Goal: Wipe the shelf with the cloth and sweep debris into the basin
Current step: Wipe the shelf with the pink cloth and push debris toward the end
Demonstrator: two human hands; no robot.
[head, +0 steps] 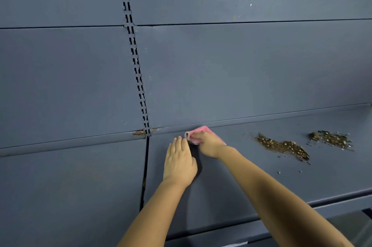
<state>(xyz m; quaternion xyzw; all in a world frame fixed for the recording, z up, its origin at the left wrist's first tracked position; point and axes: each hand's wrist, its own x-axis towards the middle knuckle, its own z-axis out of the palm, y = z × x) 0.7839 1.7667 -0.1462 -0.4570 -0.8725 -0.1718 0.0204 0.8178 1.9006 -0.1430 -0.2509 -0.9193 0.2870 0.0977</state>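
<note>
Right hand (207,144) grip closed on pink cloth (198,136), pressed at rear edge of shelf (251,176). Left hand (179,163) flat, open, just beside. Sweep toward 3 o'clock, gathering both debris piles (283,147). Basin not visible.

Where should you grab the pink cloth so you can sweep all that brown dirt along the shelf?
Probably from above, over its bunched middle, as the right hand does now. The pink cloth lies crumpled flat on the shelf by the back wall, so pressing down on top leaves its edge free to push toward the debris on the right.
</note>
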